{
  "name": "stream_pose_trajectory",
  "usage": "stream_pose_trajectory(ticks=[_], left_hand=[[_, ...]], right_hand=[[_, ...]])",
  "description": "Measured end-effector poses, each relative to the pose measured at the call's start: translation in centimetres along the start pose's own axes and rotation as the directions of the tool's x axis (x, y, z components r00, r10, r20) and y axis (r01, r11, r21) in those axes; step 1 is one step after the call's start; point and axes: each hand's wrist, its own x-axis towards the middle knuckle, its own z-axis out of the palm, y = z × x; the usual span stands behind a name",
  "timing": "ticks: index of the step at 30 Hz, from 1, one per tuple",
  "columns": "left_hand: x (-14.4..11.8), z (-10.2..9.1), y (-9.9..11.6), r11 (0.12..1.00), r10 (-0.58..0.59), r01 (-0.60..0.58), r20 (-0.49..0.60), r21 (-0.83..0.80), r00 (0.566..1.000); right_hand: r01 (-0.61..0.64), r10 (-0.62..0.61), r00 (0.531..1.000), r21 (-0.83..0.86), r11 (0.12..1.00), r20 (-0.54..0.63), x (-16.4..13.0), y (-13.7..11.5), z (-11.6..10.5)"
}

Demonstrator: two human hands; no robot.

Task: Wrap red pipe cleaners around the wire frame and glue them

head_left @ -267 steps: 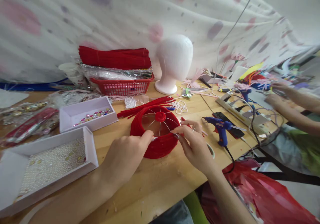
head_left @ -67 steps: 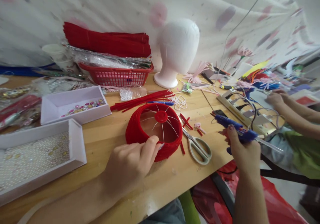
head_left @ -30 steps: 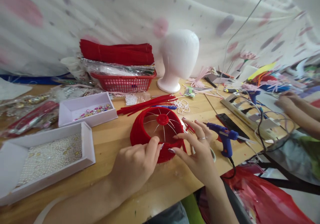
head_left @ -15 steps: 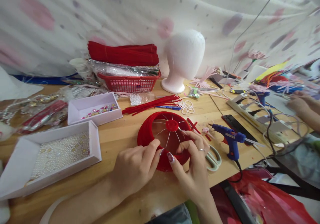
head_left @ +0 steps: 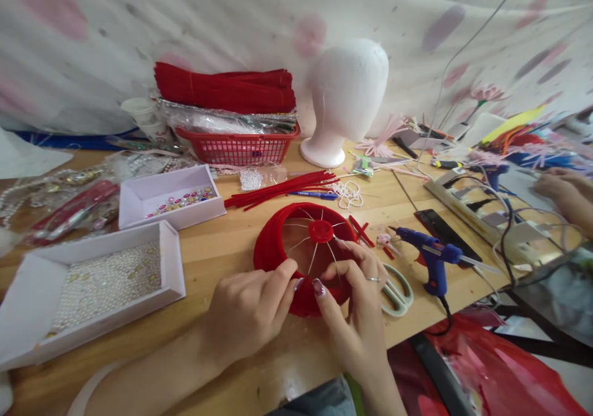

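Observation:
A round red fuzzy frame (head_left: 269,243), with thin wire spokes running to a red disc (head_left: 320,231) at its centre, rests on the wooden table. My left hand (head_left: 252,308) pinches the near rim between thumb and fingers. Just to the right, my right hand (head_left: 354,298) grips the same rim, its thumb on the outside and curled fingers reaching inside among the spokes. Both thumb tips are close together on the red rim. Pale green scissors (head_left: 398,292) lie beside my right hand, and short red strips (head_left: 361,230) lie behind it.
A blue glue gun (head_left: 435,255) lies at the right near a phone (head_left: 445,233) and power strip (head_left: 482,218). Bead boxes (head_left: 178,261) stand left. Red stems (head_left: 282,190), a red basket (head_left: 236,147) and a white foam head (head_left: 347,94) are behind. Another person's hand (head_left: 563,187) is far right.
The camera view has shifted slightly. My two thumbs sit a little differently on the rim, and both hands keep their hold on the red frame.

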Motion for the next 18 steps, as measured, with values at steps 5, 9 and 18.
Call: stream_pose_trajectory(ticks=[5, 9, 18], left_hand=[[-0.1, 0.3, -0.3, 0.998, 0.055, -0.055, 0.000, -0.018, 0.998], [0.0, -0.3, -0.4, 0.995, 0.094, -0.094, -0.004, 0.009, 0.996], [-6.1, -9.7, 0.3, 0.931, -0.182, 0.227, -0.175, 0.286, 0.968]], right_hand=[[-0.039, 0.039, 0.999, 0.020, 0.999, -0.002, -0.3, 0.0, 0.4], [-0.006, 0.006, 0.999, 0.021, 1.000, -0.035, -0.3, 0.4, 0.7], [0.060, -0.063, 0.993, -0.032, 0.998, -0.100, 0.4, 2.0, 1.3]])
